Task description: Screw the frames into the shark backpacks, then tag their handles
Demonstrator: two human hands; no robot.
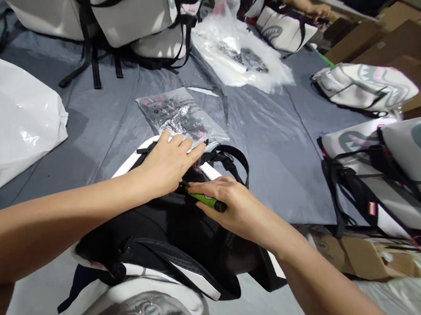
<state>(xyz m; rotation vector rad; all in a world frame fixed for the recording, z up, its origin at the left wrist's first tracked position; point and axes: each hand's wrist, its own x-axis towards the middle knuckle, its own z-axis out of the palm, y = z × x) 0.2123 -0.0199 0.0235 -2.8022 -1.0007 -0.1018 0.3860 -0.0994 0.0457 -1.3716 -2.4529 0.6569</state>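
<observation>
A black and white backpack lies at the table's near edge, partly hanging over it. My right hand is closed around a green tool with black ends, perhaps a marker or cutter; its tip points at the bag by my left fingers. Across the bag's upper edge rests my left hand, fingers bent over the fabric near the tool's tip. Whatever lies beneath those fingers is hidden. Just beyond the left hand is a clear plastic packet with dark contents. Black straps loop out at the bag's right side.
Several pale backpacks stand at the back and right. A white plastic bag fills the left side. Crumpled clear plastic lies farther back on the grey table cover. Another person's hand is near cardboard boxes.
</observation>
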